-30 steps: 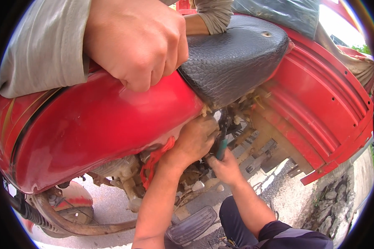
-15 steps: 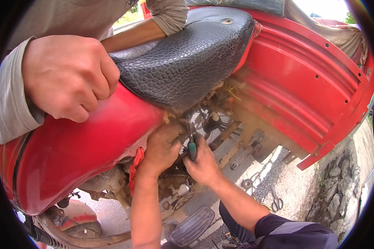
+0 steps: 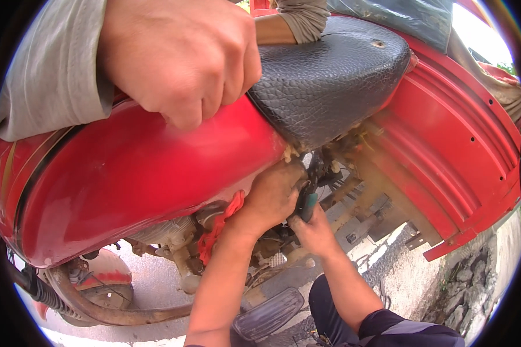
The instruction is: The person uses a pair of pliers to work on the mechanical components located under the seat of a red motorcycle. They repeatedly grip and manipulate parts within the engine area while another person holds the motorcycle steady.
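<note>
My right hand (image 3: pixel 315 233) is wrapped round a pair of pliers with teal-and-black handles (image 3: pixel 308 203). The pliers point up into the dark gap beneath the black seat (image 3: pixel 330 81). Close beside the pliers, my left hand (image 3: pixel 270 194) is closed with its fingers curled by the seat's lower edge. What it grips, if anything, is hidden. A red cloth (image 3: pixel 217 228) hangs next to my left wrist, below the red fuel tank (image 3: pixel 150 179). Wires and dusty frame parts surround both hands.
A co-worker's closed hand (image 3: pixel 185 58) in a grey sleeve looms above the tank; another arm (image 3: pixel 275 29) rests behind the seat. A red metal body panel (image 3: pixel 446 139) stands at right. Below are a foot pedal (image 3: pixel 269 312), a curved pipe (image 3: pixel 127 315) and broken stones (image 3: pixel 466 283).
The view has shifted, so the vehicle and my hands sit further right. The co-worker's near hand appears larger and higher. The pliers have turned and stay in my right hand.
</note>
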The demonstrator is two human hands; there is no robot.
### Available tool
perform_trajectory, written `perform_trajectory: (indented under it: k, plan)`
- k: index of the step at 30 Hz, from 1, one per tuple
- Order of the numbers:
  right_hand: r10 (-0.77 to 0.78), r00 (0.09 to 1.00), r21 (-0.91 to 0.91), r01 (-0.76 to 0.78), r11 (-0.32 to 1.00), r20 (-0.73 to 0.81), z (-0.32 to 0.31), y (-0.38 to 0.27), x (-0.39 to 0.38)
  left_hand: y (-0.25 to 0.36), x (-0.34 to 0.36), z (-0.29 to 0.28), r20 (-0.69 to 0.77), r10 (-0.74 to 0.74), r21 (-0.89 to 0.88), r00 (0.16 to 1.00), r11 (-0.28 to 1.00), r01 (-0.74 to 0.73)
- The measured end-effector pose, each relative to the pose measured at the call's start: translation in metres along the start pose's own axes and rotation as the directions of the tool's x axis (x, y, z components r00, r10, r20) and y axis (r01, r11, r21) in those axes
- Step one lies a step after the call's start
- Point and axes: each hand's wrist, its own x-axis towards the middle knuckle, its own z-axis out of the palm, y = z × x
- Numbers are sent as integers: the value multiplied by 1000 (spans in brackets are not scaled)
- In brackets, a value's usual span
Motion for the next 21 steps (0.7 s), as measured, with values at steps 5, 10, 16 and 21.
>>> perform_trajectory:
  k: [5,10,16,21]
  plan:
    - [21,999,47,-23,999,25,2,-5,-1,-6,2,3,20,-37,-12,999,999,37]
    - [38,999,89,-38,995,4,1,-5,0,-9,1,3,19,6,16,1000,1000,-6]
    - [148,989,67,-149,987,30,0,-4,-1,-7,1,2,17,14,49,1000,999,-15]
    - [99,995,93,-96,991,-29,10,-17,-2,-4,2,4,-5,-64,-5,998,998,64]
